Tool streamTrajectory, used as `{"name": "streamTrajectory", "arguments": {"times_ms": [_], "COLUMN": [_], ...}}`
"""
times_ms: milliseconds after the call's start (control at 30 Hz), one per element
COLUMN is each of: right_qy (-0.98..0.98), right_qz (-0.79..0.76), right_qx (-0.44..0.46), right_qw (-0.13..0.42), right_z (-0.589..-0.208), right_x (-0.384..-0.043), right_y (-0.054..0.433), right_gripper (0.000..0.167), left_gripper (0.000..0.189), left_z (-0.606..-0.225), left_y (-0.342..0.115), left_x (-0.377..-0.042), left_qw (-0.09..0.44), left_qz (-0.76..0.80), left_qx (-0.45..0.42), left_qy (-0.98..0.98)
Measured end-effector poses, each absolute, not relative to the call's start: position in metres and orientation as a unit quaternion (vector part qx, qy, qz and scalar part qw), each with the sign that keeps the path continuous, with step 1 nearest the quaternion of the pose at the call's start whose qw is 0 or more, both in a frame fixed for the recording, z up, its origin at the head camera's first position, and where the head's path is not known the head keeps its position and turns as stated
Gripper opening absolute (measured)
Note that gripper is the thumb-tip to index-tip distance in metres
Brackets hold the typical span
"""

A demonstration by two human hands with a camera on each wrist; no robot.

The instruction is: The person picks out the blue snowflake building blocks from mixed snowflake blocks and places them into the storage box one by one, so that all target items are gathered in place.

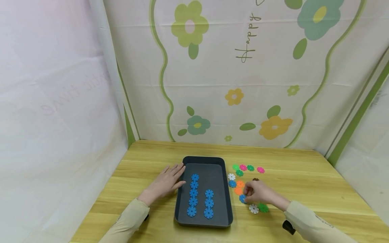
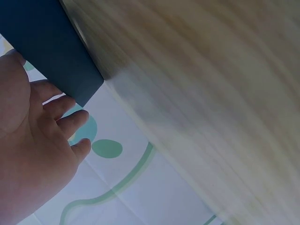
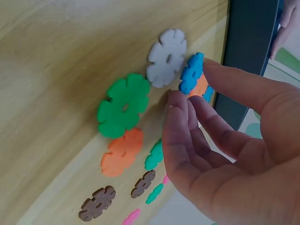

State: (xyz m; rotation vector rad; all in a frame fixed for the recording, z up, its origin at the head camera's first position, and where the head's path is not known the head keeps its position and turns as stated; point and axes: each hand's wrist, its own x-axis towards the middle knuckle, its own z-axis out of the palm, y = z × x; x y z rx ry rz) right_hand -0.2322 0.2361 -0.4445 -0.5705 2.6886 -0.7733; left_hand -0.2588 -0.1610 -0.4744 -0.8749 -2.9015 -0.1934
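My left hand [image 1: 165, 180] rests its spread, fairly straight fingers on the left rim of a dark grey tray [image 1: 217, 177]; the left wrist view shows those fingertips along the tray wall [image 2: 56, 61]. Inside the tray, blue notched flower-shaped discs lie in two columns: several in the left column [image 1: 193, 193], three in the right one [image 1: 209, 203]. Right of the tray, my right hand [image 1: 258, 193] has curled fingers, with thumb and forefinger at the edges of a blue disc [image 3: 191, 74]. That disc appears to lie on the table still, beside a white disc [image 3: 167, 58].
Loose discs lie right of the tray: green [image 1: 263, 208], orange [image 1: 240, 184], pink [image 1: 260, 170], brown [image 3: 97, 203], another white [image 1: 231, 176] and another blue [image 1: 232, 184]. The wooden table [image 1: 146, 155] ends at a flower-printed cloth wall [image 1: 212, 74].
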Motion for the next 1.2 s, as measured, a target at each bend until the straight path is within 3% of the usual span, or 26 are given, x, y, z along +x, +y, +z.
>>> {"name": "streamTrajectory", "arguments": {"times_ms": [500, 833, 1200], "right_qy": [0.942, 0.926, 0.913], "right_qz": [-0.252, -0.289, -0.302], "right_qx": [-0.189, -0.193, -0.239], "right_qw": [0.117, 0.145, 0.138], "right_z": [-0.455, -0.452, -0.449], "right_x": [-0.233, -0.234, -0.242], "right_y": [0.231, 0.232, 0.238], "right_gripper": [0.027, 0.030, 0.014], "left_gripper": [0.066, 0.065, 0.066], "left_z": [-0.473, -0.472, -0.472], "left_y": [-0.161, -0.160, -0.160], "left_x": [-0.259, -0.259, -0.258], "left_qw": [0.049, 0.043, 0.039], "left_qz": [-0.065, -0.056, -0.060], "left_qx": [-0.285, -0.285, -0.281], "left_qy": [-0.955, -0.956, -0.957]}}
